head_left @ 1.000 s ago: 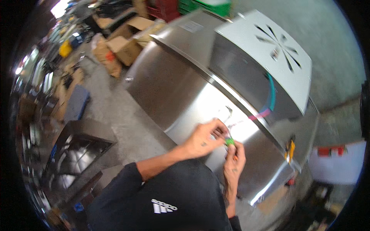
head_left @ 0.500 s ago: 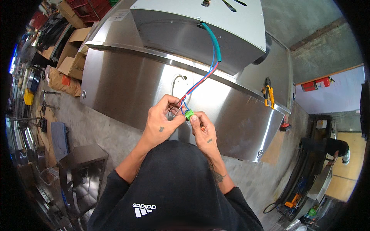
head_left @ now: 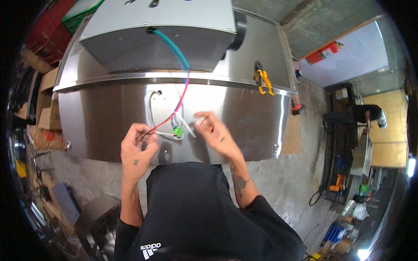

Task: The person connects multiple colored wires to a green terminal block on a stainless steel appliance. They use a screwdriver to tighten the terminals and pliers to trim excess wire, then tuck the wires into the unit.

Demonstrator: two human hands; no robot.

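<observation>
My left hand (head_left: 138, 148) pinches the red and black wires (head_left: 151, 130) near their ends. A green terminal block (head_left: 177, 132) hangs beside it on blue wires, with a white wire looping under it. Around the bundle above is a white cable tie (head_left: 175, 113), its long tail (head_left: 187, 125) pointing down to the right. To the right of that tail, my right hand (head_left: 219, 135) is apart from the block, its fingers curled and blurred. A small orange thing shows in its grasp; its kind is unclear. The bundle comes out of a teal sleeve (head_left: 175, 50).
The sleeve leaves a grey metal box (head_left: 152, 54) on a stainless steel cabinet (head_left: 104, 117). Yellow-handled pliers (head_left: 263, 80) lie on its right side. A white cable (head_left: 149, 104) comes from a panel hole. A person (head_left: 368, 114) stands far right; cardboard boxes (head_left: 47, 100) are left.
My right hand has let go of the green terminal block and moved away to the right. The block now hangs free. My left hand still pinches wires; the whole view has shifted.
</observation>
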